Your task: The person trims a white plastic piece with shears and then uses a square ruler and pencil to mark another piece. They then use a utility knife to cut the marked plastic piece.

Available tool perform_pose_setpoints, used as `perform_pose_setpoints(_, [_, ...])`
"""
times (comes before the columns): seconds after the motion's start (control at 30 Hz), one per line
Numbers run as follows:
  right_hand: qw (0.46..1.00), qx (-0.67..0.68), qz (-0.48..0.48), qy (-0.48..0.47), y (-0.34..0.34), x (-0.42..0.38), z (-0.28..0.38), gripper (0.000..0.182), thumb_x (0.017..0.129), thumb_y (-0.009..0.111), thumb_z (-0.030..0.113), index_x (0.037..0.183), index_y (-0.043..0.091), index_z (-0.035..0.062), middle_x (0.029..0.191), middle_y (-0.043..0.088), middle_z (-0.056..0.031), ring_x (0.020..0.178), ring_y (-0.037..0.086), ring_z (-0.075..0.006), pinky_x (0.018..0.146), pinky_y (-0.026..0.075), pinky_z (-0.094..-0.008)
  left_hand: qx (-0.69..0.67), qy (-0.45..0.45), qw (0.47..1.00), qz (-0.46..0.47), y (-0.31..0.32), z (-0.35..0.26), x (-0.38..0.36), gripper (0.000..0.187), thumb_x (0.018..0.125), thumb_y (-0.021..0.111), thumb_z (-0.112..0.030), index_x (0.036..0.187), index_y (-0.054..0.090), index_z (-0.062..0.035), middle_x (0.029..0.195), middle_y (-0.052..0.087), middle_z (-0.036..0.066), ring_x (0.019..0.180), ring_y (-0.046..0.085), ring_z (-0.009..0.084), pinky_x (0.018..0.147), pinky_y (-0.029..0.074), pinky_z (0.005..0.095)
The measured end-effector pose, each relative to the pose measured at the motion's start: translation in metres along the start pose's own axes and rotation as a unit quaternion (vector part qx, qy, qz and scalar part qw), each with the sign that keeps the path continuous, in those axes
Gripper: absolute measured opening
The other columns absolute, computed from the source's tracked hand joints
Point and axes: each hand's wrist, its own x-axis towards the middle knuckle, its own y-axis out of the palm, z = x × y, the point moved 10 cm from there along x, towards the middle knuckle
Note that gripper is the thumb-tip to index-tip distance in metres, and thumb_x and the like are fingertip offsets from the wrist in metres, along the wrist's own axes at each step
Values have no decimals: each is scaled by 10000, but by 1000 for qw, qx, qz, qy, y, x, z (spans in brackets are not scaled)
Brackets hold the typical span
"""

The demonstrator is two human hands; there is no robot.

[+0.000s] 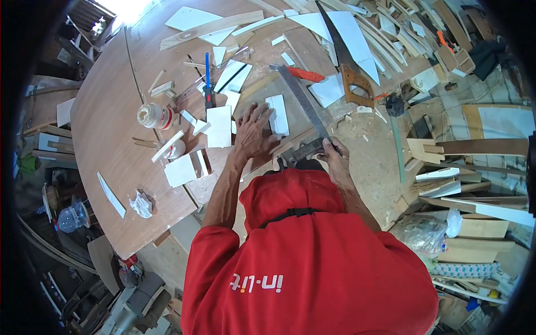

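Observation:
My right hand [335,152] is wrapped round the stock of a metal square [309,148], close to the table's front edge. The square's long blade [301,100] points away from me across the board. My left hand [254,128] lies palm down on the table with its fingers spread. Just right of its fingertips is a white rectangular piece [277,115]. A white square piece [219,127] lies to its left. Beyond them are a blue-handled tool [208,84] and a red-handled tool [304,74].
On the wooden table [100,134] stand an open jar [155,116] and a crumpled white wad [141,204]. A handsaw [356,84] lies at the back right. Wood strips [385,33] are heaped behind it, and boards [480,206] stack up at the right.

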Motion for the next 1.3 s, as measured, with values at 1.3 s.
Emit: perform_pose_setpoints(1.3, [916,-353,165,-96,86,86,43,234,900,665,197,974,655,-25,676,550,26,593,500,-57,526,427,-225,-181,-44,982,-30,-5,-49,-30,260,817,609,-119,1051,600,-6,994,569,162,942,545,359,857,435,462])
